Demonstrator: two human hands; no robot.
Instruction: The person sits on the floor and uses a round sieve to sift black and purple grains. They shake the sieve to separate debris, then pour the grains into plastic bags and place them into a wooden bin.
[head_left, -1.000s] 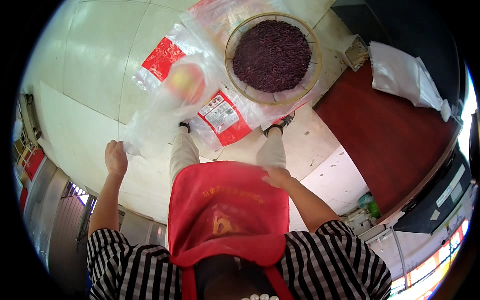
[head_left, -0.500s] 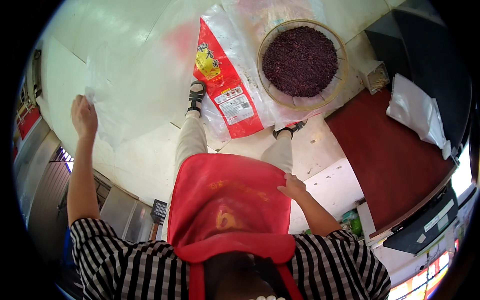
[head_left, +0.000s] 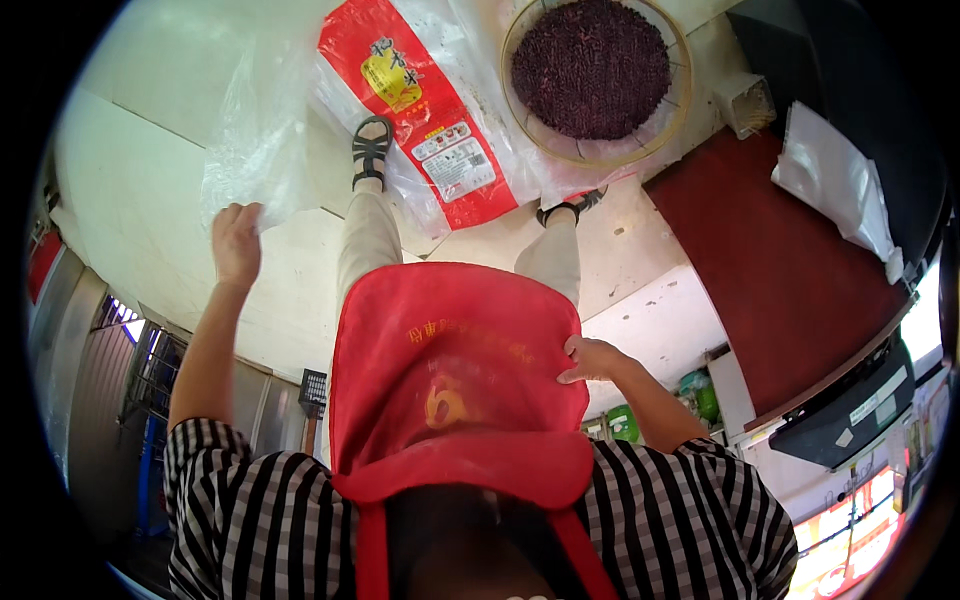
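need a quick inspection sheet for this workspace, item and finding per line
Surface: pale tiled floor, a few dark marks showing
Job's things: see-through plastic sheet in the left grip; red apron at the right grip
Clutter: red-and-clear printed bag lying flat; round basket of dark bean-like pieces; white plastic bag at the edge of the dark red surface
Grips: left closed on the sheet; right at the apron's edge, hold unclear
Cables: nothing clearly seen
Surroundings: green items right of the apron
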